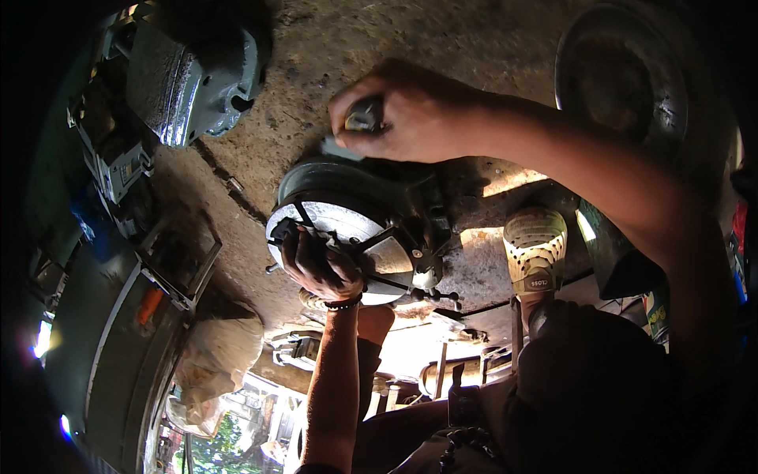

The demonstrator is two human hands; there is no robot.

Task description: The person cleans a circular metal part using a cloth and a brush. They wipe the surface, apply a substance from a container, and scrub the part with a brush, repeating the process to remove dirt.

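A round metal slotted table (395,257), like a rotary table, stands tilted on a dark cast base (324,175) in front of me. My left hand (322,265) lies against its face, fingers bent around a small dark block (283,229) near the rim; the fingertips are partly hidden. Beyond the base, my right hand (395,122) is closed around a dark-handled tool (364,115), whose rounded end pokes out of the fist. A grey-blue patch (341,148) shows just below that fist; whether it belongs to the tool, I cannot tell.
A heavy grey-green casting (197,79) sits at the far left, with a metal clamp-like part (118,170) nearby. A large dark round dish (620,75) lies far right. My shoe (537,245) stands right of the round table. A plastic bag (217,355) lies near left.
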